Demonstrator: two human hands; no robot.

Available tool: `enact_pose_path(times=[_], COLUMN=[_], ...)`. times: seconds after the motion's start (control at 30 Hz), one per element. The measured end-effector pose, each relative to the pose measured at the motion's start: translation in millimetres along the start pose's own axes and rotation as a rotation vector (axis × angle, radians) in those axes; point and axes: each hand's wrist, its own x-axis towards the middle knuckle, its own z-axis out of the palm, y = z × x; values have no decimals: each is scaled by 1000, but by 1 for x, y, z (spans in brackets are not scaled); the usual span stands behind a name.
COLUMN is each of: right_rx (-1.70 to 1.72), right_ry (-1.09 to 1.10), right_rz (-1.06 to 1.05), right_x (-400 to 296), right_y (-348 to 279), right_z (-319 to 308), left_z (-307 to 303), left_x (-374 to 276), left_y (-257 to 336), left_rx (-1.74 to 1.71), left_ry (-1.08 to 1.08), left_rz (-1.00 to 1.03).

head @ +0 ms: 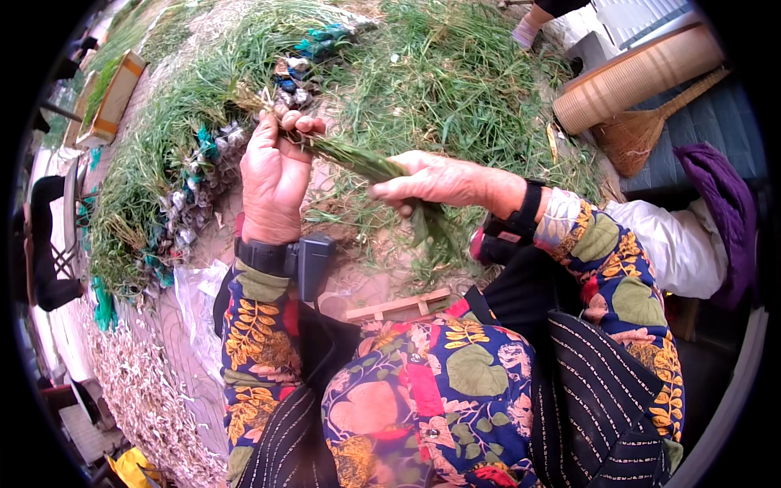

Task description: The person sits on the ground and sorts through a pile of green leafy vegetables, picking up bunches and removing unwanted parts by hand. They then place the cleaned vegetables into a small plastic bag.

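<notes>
A bunch of long green grass-like stems (351,154) is stretched between my two hands. My left hand (276,168), palm turned up, pinches its pale root end between thumb and fingers. My right hand (436,178) is wrapped around the stems farther along, and their loose leafy ends hang below it. Beneath and beyond the hands spreads a large loose heap of the same kind of greens (451,91). To the left lies a long row of bundled greens (152,165), many with silvery or teal plastic wrapped around their ends (192,174).
A clear plastic sheet (201,305) lies by my left elbow. Small pale dried pieces (140,390) cover the paving at lower left. On the right are a rolled mat (640,76), a straw broom (634,134) and a white sack (665,247). Another person's foot (526,32) shows at the top.
</notes>
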Motion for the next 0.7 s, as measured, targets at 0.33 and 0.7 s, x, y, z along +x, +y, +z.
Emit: enact_pose_path(times=[0.33, 0.7], right_rx=[-526, -611], right_ry=[308, 679], right_rz=[57, -595], right_x=[-43, -36], right_y=[26, -59], right_z=[-130, -10], left_z=[-51, -40], left_x=[1, -6], left_y=[59, 27], left_rx=[114, 384], left_ry=[281, 245], left_rz=[213, 254])
